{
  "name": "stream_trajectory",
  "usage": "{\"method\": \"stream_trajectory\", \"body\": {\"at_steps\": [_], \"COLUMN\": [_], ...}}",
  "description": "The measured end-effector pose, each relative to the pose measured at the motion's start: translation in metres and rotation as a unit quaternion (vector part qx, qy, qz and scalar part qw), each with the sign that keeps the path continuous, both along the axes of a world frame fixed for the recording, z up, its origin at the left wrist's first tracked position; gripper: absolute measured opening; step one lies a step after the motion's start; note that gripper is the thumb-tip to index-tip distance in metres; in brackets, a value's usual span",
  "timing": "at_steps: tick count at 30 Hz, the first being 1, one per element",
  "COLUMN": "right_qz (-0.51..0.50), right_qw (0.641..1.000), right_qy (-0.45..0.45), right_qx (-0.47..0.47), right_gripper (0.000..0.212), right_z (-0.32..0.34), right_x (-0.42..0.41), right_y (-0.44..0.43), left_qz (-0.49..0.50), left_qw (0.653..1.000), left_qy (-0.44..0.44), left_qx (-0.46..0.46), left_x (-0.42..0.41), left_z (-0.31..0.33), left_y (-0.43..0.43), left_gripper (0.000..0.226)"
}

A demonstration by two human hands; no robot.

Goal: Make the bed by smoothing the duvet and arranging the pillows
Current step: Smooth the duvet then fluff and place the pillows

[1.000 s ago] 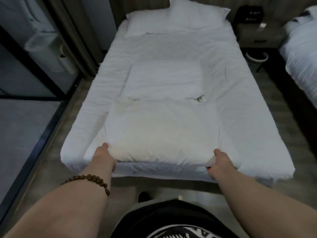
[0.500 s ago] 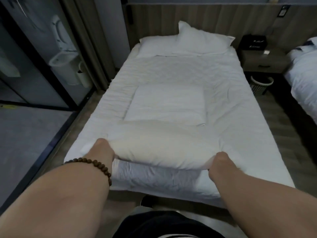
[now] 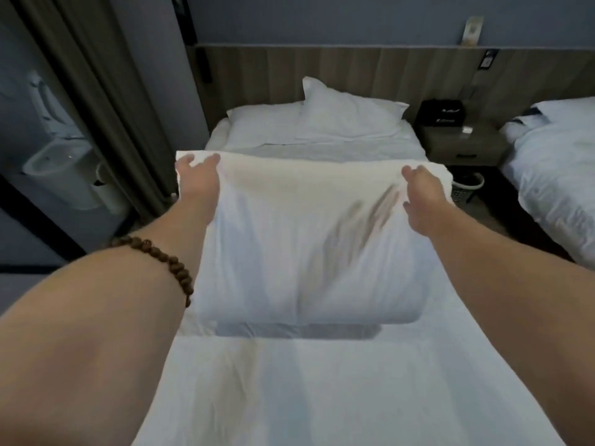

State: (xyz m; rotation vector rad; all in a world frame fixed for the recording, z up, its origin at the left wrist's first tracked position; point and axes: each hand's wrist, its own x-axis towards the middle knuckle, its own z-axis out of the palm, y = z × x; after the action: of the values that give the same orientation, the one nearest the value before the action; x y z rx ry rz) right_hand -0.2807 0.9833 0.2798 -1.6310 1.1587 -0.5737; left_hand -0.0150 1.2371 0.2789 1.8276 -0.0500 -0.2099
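Note:
The white folded duvet (image 3: 306,236) hangs in the air over the middle of the bed (image 3: 322,397), blurred by motion, its lower fold just above the sheet. My left hand (image 3: 198,177) lies against its top left corner with fingers spread. At the top right corner my right hand (image 3: 421,194) touches it, fingers straight and thumb out to the side. Two white pillows (image 3: 347,120) (image 3: 260,123) lie at the headboard, the right one overlapping the left.
A nightstand (image 3: 460,143) with a black bag (image 3: 441,112) stands right of the bed, a basket (image 3: 467,188) on the floor below it. A second bed (image 3: 560,175) is at far right. A curtain (image 3: 106,107) and a glass partition with a washbasin (image 3: 54,159) are on the left.
The duvet went from the foot of the bed up and forward over the middle. Both arms stretched out, and the fingers that gripped its corners have straightened.

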Motion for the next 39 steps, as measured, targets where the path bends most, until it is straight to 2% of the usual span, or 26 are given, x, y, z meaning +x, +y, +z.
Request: {"method": "stream_trajectory", "body": {"at_steps": [1,2,3,4,6,11,14,18,22,26,30,35,39], "right_qz": [0.018,0.039,0.054,0.091,0.141,0.215,0.246,0.300,0.353,0.344,0.332,0.328,0.298], "right_qw": [0.998,0.997,0.993,0.980,0.945,0.899,0.879,0.847,0.821,0.821,0.823,0.836,0.843], "right_qy": [0.038,0.054,0.097,0.166,0.276,0.370,0.394,0.408,0.398,0.398,0.397,0.374,0.352], "right_qx": [-0.043,-0.040,-0.040,-0.064,-0.107,-0.095,-0.107,-0.161,-0.207,-0.223,-0.235,-0.231,-0.278], "right_gripper": [0.040,0.048,0.054,0.056,0.056,0.055,0.057,0.062,0.063,0.071,0.073,0.071,0.068], "right_z": [-0.010,-0.022,-0.040,-0.056,-0.092,-0.143,-0.169,-0.203,-0.232,-0.292,-0.369,-0.431,-0.465], "right_x": [0.006,0.009,0.012,0.013,0.014,0.031,0.051,0.110,0.191,0.241,0.265,0.312,0.317], "right_y": [-0.002,0.003,0.008,0.014,0.013,0.003,-0.019,-0.066,-0.126,-0.194,-0.235,-0.258,-0.246], "left_qz": [-0.070,-0.130,-0.175,-0.208,-0.266,-0.401,-0.408,-0.404,-0.374,-0.336,-0.319,-0.309,-0.284], "left_qw": [0.993,0.973,0.945,0.924,0.886,0.793,0.778,0.752,0.747,0.738,0.727,0.729,0.748], "left_qy": [-0.037,-0.060,-0.053,-0.037,-0.026,-0.066,-0.045,-0.068,-0.094,-0.095,-0.110,-0.127,-0.170], "left_qx": [0.088,0.183,0.272,0.320,0.379,0.455,0.475,0.516,0.541,0.577,0.598,0.597,0.576], "left_x": [0.004,0.007,0.005,0.003,0.006,0.009,0.015,0.040,0.090,0.149,0.199,0.231,0.229], "left_z": [-0.020,-0.047,-0.073,-0.097,-0.128,-0.170,-0.192,-0.220,-0.237,-0.278,-0.348,-0.417,-0.455], "left_y": [-0.001,0.000,0.001,0.002,-0.007,-0.046,-0.069,-0.113,-0.180,-0.251,-0.298,-0.317,-0.306], "left_gripper": [0.069,0.074,0.078,0.080,0.080,0.071,0.070,0.069,0.067,0.068,0.072,0.071,0.068]}}
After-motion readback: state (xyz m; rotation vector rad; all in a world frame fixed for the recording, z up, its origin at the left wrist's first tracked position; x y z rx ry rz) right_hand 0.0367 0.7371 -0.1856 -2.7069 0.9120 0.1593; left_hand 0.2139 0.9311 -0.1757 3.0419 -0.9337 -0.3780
